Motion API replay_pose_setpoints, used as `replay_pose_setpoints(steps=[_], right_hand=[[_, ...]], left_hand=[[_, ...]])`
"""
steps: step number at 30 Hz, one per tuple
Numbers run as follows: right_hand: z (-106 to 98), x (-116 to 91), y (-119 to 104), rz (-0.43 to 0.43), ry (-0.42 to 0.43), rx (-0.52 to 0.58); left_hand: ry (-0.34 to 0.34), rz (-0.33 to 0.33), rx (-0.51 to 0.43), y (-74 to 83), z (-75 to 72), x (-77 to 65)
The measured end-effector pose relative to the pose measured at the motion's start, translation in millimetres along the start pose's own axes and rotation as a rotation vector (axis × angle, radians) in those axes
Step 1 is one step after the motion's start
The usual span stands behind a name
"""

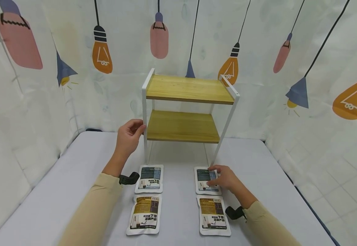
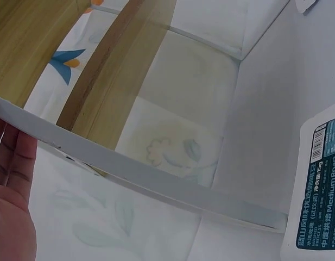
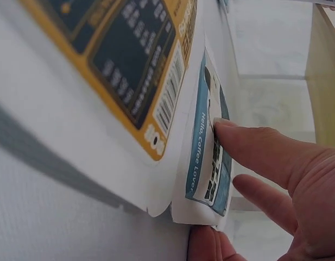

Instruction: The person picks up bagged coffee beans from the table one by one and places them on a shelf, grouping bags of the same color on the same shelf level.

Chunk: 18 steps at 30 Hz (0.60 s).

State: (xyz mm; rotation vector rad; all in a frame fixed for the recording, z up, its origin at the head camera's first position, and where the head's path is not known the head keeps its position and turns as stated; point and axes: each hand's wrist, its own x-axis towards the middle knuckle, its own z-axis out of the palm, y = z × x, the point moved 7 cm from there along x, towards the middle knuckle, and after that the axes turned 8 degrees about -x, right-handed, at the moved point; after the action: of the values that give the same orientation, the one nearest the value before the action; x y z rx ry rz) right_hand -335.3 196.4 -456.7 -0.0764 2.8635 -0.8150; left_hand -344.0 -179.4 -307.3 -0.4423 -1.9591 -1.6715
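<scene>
A two-tier shelf with wooden boards and a white frame [image 1: 190, 89] stands on the table. My left hand [image 1: 128, 136] holds the shelf's left upright, its fingertips partly hidden behind the white post [image 2: 140, 171] in the left wrist view. On the right, a white coffee packet with a blue label [image 1: 201, 187] lies before the shelf's right leg. My right hand [image 1: 226, 178] pinches this packet by its right edge; the thumb [image 3: 259, 144] is on its printed face and other fingers reach the edge. Its matching blue-label packet [image 1: 150, 179] lies below my left hand.
Two packets with brown and yellow labels lie nearer to me, one at left [image 1: 144, 214] and one at right [image 1: 213, 216]. A white cloth covers the table [image 1: 178, 218]. Curtains printed with lamps [image 1: 120, 99] enclose the back and sides.
</scene>
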Motion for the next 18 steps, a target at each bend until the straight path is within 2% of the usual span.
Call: replay_pose_setpoints(steps=[7,18], right_hand=[[-1.4,0.2,-2.1,-0.003,0.001,-0.029],[-1.5,4.3,-1.7,0.0,0.007,-0.067]], left_hand=[[0.008,-0.001,0.024,2.7,0.7,1.5],[-0.019,0.013,0.015,4.4,0.8,4.5]])
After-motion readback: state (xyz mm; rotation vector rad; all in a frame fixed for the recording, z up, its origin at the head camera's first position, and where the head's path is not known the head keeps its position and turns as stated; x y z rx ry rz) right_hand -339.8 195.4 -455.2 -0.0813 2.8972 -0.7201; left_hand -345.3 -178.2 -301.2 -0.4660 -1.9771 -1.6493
